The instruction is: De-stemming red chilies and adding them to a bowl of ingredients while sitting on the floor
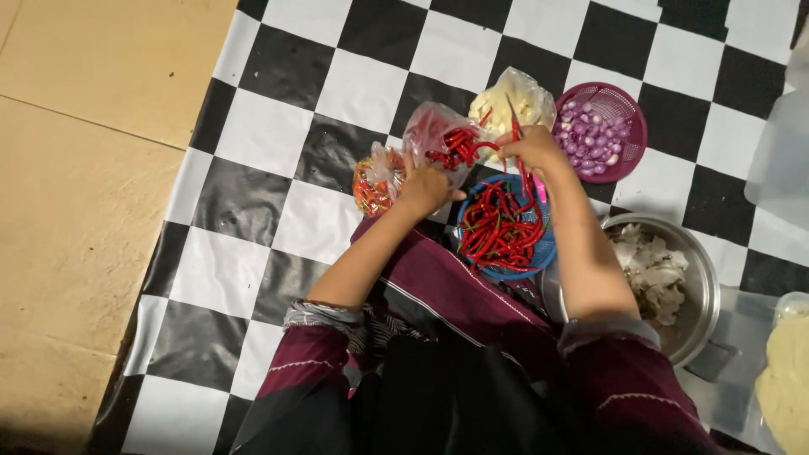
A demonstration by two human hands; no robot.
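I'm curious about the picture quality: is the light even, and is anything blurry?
Head view: light is uneven, bright glare on the checkered mat near its top, dark shadow over the lap at the bottom; the right hand and red chilies look slightly soft.

Maroon sleeves pushed up above grey-patterned cuffs, thin white stitching, over a dark lap cloth.
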